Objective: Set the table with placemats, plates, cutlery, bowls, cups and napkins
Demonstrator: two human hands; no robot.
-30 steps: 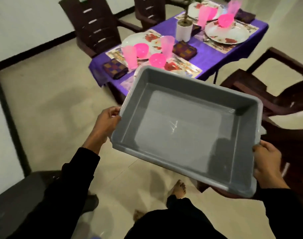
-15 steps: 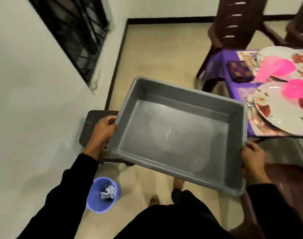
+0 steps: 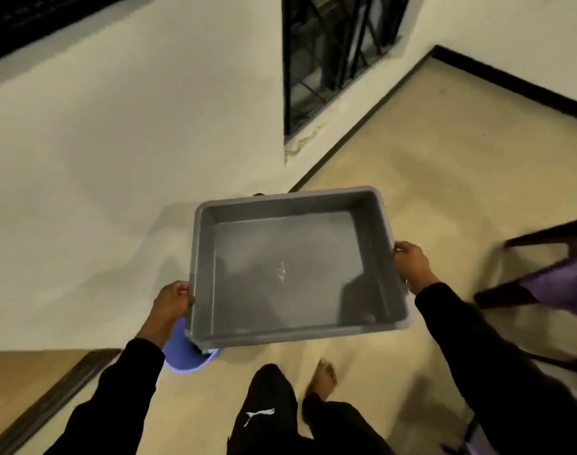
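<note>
I carry an empty grey plastic tub (image 3: 293, 270) in front of me, above the floor. My left hand (image 3: 173, 302) grips its left rim near the front corner. My right hand (image 3: 410, 262) grips its right rim, fingers curled over the edge. Nothing lies inside the tub. Only a corner of the purple tablecloth (image 3: 563, 284) shows at the right edge; the plates, cups and napkins are out of view.
A cream wall with a dark barred window (image 3: 326, 57) stands ahead. A blue bin (image 3: 185, 356) sits on the floor, partly under the tub. A dark chair frame (image 3: 543, 238) is at the right. My bare foot (image 3: 323, 377) is on the beige floor.
I have turned left, away from the set table, carrying the tub. The plates and pink cups have left the view; wall and window now fill it. Both hands keep their hold.
</note>
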